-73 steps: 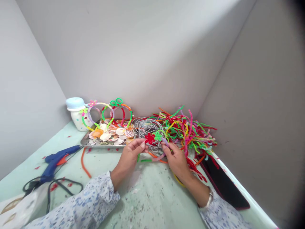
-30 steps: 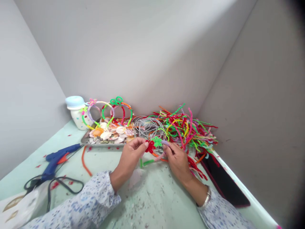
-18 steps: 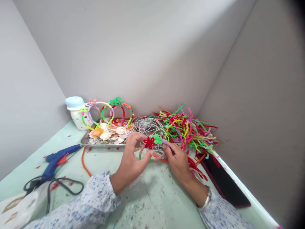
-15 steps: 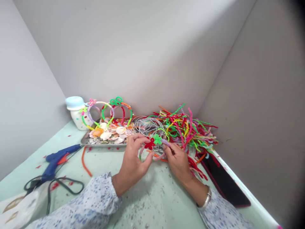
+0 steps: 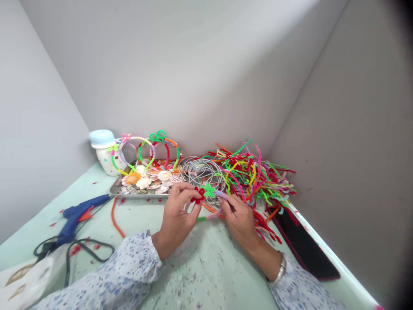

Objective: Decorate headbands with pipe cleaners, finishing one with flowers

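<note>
My left hand (image 5: 177, 215) pinches a red pipe-cleaner flower (image 5: 196, 195) that sits on a headband wrapped in lilac pipe cleaner (image 5: 215, 212). A green flower (image 5: 209, 190) sits beside the red one on the same band. My right hand (image 5: 239, 218) grips the band's right side with closed fingers. Both hands hover just above the pale green table (image 5: 200, 267), in front of a coil of bare wire headbands (image 5: 202, 171).
A heap of coloured pipe cleaners (image 5: 254, 176) lies at the back right. A metal tray of seashells (image 5: 145, 184) carries finished headbands (image 5: 145, 150), beside a white jar (image 5: 103, 151). A blue glue gun (image 5: 75, 217) with its cord lies left. A black phone (image 5: 306, 249) lies right.
My left hand shifted its grip on the red flower, turning it and drawing it slightly down and left. The right hand kept its hold on the band.
</note>
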